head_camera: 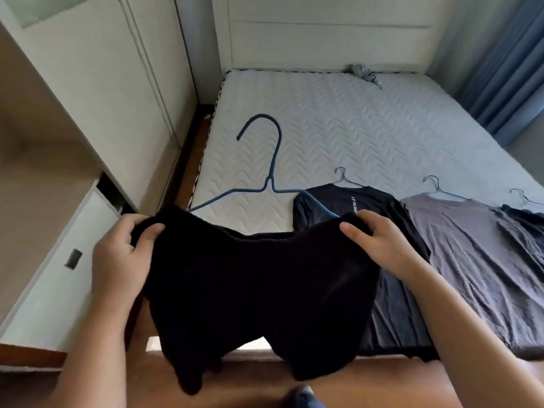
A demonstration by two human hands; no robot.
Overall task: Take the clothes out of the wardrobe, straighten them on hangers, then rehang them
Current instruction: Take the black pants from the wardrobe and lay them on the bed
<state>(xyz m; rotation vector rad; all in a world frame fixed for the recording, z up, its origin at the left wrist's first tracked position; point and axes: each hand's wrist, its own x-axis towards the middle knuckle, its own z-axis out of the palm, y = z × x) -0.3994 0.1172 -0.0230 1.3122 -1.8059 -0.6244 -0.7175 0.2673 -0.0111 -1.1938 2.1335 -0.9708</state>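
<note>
Quilted mattress beyond the fingertips. Black shorts stretched between both sets of fingers. Grey T-shirt right of the right fingers; dark T-shirt beneath them. Blue hanger just past the fingertips. Left hand, right hand: fingers curled round waistband ends.

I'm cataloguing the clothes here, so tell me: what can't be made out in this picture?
1. Head view: blue hanger, lower part hidden behind the black garment that the left hand and right hand hold.
2. dark T-shirt lettering: partly covered by the right hand, too small to read.
3. navy garment: cut off by the right edge.
4. grey item by the headboard: too small to identify.
</note>
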